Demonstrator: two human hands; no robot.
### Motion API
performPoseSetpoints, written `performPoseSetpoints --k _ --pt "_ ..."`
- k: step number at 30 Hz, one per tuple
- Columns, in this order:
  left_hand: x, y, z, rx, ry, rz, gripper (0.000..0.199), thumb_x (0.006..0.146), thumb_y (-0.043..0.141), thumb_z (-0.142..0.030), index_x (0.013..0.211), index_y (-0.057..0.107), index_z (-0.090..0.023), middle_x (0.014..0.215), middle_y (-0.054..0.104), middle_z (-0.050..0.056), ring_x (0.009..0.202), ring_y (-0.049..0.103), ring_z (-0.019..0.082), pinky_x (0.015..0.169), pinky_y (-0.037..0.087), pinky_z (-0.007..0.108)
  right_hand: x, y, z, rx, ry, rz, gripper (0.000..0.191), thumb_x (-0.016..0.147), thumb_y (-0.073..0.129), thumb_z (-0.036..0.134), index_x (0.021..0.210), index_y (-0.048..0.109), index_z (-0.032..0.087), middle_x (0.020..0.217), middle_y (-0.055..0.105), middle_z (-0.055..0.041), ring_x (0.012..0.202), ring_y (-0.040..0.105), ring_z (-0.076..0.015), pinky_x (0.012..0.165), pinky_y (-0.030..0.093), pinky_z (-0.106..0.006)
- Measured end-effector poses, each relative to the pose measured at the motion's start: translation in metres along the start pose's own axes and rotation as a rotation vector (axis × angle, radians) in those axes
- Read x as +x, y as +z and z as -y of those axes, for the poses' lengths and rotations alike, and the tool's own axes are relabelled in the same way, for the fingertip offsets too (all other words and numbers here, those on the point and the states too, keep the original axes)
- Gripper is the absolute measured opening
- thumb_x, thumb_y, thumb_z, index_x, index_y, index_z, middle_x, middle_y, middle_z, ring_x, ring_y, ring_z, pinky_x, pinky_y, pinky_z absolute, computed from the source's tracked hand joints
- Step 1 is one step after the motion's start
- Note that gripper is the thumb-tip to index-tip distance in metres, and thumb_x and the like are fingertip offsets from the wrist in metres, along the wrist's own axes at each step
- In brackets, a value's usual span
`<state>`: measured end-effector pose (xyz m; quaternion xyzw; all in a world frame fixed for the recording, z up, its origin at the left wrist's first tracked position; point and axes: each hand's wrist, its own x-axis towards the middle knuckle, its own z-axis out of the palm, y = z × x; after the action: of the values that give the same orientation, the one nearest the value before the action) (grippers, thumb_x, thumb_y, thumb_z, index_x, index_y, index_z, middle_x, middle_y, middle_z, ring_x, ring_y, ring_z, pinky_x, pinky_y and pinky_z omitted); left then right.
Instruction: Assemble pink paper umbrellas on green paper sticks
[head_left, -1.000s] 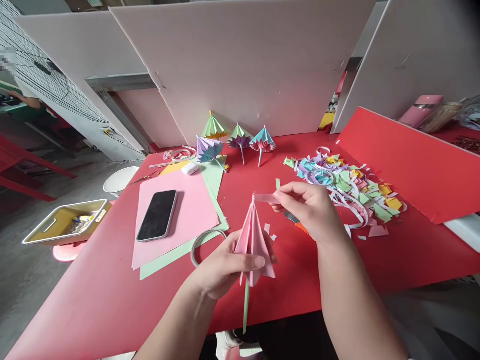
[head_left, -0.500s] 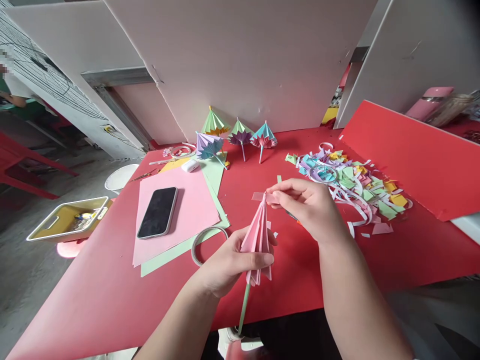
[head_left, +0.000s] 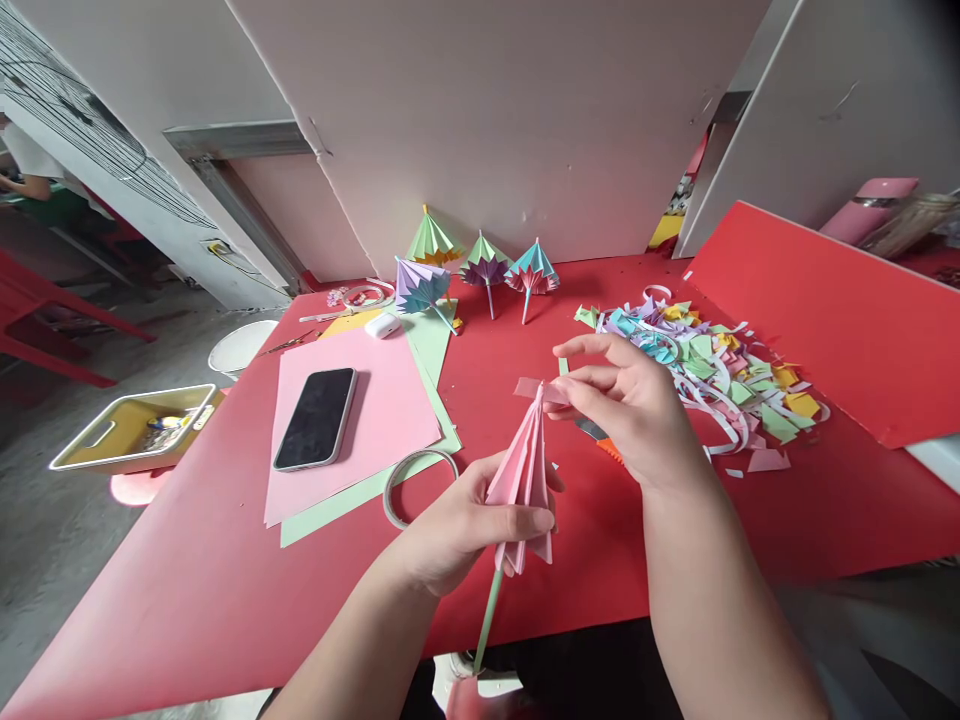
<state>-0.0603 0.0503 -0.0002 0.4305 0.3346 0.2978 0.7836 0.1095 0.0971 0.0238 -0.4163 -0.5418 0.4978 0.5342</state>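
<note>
My left hand (head_left: 469, 520) is closed around a folded pink paper umbrella (head_left: 519, 480), its thumb across the pleats. A green stick (head_left: 489, 618) comes out below the pleats, and the closed tip points up. Across that tip lies a short pink strip (head_left: 528, 386); whether it is paper or tape I cannot tell. My right hand (head_left: 626, 410) pinches the strip's right end by the thumb, with the forefinger raised. Partly hidden under this hand is an orange-and-grey tool (head_left: 609, 450). A tape roll (head_left: 388, 490) lies beside my left hand.
Several finished paper umbrellas (head_left: 489, 270) stand at the back. A phone (head_left: 315, 418) rests on pink paper sheets (head_left: 390, 420), near a white case (head_left: 382, 325). Paper scraps (head_left: 705, 360) are heaped at right before a red board (head_left: 817, 320). A yellow basket (head_left: 97, 455) is beyond the left edge.
My right forefinger has lifted away from the strip and the fingers have spread. The strip is still across the tip. More of the orange tool shows as the view shifts slightly.
</note>
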Motion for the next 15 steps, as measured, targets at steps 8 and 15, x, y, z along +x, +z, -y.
performPoseSetpoints --k 8,15 --pt "0.001 -0.002 0.003 -0.056 0.019 0.025 0.026 0.07 0.068 -0.025 0.092 0.059 -0.014 0.067 0.056 0.0 0.047 0.053 0.006 0.041 0.033 0.016 0.008 -0.005 -0.004 0.342 -0.018 0.139 0.017 0.081 0.055 0.036 0.083 0.066 0.024 0.095 0.07 -0.0023 0.096 0.064 -0.0191 0.084 0.051 -0.039" --pt "0.001 0.0 0.004 -0.095 0.015 0.009 0.025 0.07 0.068 -0.024 0.091 0.059 -0.016 0.068 0.056 0.0 0.044 0.052 0.005 0.04 0.033 0.015 0.004 0.004 -0.011 0.443 -0.055 0.372 0.02 0.085 0.053 0.032 0.084 0.071 0.038 0.091 0.072 0.0078 0.097 0.065 -0.0183 0.103 0.036 -0.046"
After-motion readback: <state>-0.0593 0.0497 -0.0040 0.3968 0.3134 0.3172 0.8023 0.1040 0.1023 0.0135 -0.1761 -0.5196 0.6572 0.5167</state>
